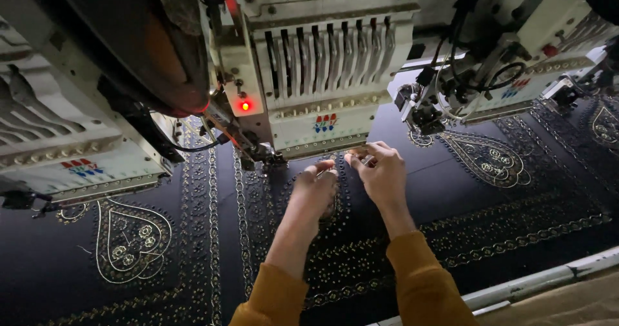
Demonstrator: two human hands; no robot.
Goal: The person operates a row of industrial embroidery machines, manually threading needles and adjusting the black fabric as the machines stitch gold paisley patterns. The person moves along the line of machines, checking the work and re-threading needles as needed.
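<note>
While my left hand (316, 187) lies flat, fingers together, on the dark fabric (451, 197) stitched with gold heart and chain motifs, my right hand (380, 171) at one o'clock pinches something small under the cream metal embroidery head (322, 74).

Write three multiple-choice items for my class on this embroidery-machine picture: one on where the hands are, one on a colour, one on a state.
1. Where are the left hand and right hand?
A. Under the middle machine head
B. On the metal rail
C. In a drawer

2. What colour is the fabric?
A. White
B. Dark navy
C. Red

3. The small lamp on the head is
A. unlit
B. covered
C. lit red

Answers: 1 A, both hands reach to the head's lower edge; 2 B, dark cloth with pale stitching; 3 C, it glows red.
</note>
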